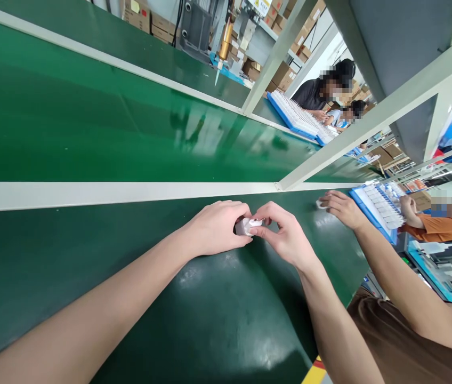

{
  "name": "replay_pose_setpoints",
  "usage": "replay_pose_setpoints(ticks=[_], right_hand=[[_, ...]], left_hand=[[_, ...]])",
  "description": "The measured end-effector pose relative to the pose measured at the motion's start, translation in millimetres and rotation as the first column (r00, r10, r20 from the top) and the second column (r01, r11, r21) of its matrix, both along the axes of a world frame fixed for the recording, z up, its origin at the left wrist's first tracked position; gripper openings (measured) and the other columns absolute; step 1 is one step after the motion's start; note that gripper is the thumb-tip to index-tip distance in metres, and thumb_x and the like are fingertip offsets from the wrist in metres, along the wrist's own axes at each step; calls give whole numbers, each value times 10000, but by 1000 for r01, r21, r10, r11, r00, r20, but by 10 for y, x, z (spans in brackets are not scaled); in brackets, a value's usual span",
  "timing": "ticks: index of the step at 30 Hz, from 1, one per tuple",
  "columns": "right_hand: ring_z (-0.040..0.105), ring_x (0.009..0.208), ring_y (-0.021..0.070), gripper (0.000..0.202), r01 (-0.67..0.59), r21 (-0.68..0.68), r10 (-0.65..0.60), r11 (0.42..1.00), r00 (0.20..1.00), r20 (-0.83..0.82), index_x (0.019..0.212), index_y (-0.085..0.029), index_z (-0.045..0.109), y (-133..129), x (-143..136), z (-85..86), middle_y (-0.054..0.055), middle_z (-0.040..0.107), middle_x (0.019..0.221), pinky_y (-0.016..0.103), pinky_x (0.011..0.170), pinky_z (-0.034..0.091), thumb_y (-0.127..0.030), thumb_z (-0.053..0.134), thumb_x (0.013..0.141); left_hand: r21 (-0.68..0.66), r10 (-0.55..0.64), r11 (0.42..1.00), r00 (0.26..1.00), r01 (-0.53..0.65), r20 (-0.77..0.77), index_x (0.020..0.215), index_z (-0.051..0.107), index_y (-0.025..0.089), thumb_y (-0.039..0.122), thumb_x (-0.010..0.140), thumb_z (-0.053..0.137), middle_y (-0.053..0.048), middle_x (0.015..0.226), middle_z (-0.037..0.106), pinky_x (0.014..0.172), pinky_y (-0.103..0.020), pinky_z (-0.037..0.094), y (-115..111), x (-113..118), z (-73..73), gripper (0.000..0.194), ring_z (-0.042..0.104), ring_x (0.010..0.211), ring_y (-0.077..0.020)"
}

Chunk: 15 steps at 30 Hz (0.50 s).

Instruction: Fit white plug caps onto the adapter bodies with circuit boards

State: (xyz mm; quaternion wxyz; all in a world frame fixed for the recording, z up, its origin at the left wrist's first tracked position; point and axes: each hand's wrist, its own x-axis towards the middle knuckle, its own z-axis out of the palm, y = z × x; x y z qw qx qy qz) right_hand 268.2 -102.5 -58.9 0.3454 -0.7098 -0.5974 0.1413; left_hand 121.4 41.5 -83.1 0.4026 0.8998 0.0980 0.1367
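My left hand [216, 229] and my right hand [285, 234] meet over the dark green worktop [90, 266], just below the white strip [110, 194]. Between their fingertips sits a small white plastic part [248, 225], gripped from both sides and mostly hidden by my fingers. Both forearms reach in from the bottom of the view.
A co-worker's hand [341, 208] rests on a small white piece [321, 204] to my right, beside a blue tray [378, 208] of white parts. Across the green conveyor belt [90, 122] other people work at another blue tray [298, 117]. A white frame post [370, 128] slants overhead.
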Motion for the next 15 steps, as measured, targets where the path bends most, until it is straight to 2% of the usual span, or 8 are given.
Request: replay_pose_setpoints(ticks=[6, 11, 13, 15], right_hand=[[522, 797, 182, 96, -26, -63, 33, 998, 993, 115, 881, -234, 602, 10, -19, 45, 14, 626, 891, 322, 720, 430, -299, 657, 923], [524, 774, 179, 117, -5, -72, 18, 997, 985, 174, 853, -225, 576, 15, -25, 20, 10, 614, 840, 310, 715, 412, -311, 620, 919], [528, 762, 177, 145, 9, -77, 6, 997, 983, 186, 831, -221, 570, 35, -39, 4, 9, 606, 814, 304, 707, 415, -338, 611, 906], [539, 740, 171, 198, 3, -87, 13, 996, 984, 180, 809, -217, 570, 56, -87, 33, 6, 609, 789, 298, 692, 433, -395, 605, 889]], left_hand=[[-7, 15, 1000, 999, -15, 36, 885, 618, 243, 429, 777, 686, 26, 945, 684, 689, -284, 397, 0, 16, -35, 226, 625, 895, -206], [27, -5, 1000, 999, 4, 50, 893, 620, 233, 436, 784, 677, 12, 920, 695, 652, -278, 400, 29, 26, -84, 237, 632, 832, -201], [66, -14, 998, 999, 12, 32, 934, 630, 217, 434, 803, 671, -6, 941, 704, 662, -284, 419, 4, 12, -57, 257, 643, 838, -207], [125, -25, 992, 1000, 26, -5, 973, 647, 190, 436, 812, 685, -36, 974, 713, 702, -297, 450, -64, -24, 30, 296, 656, 874, -223]])
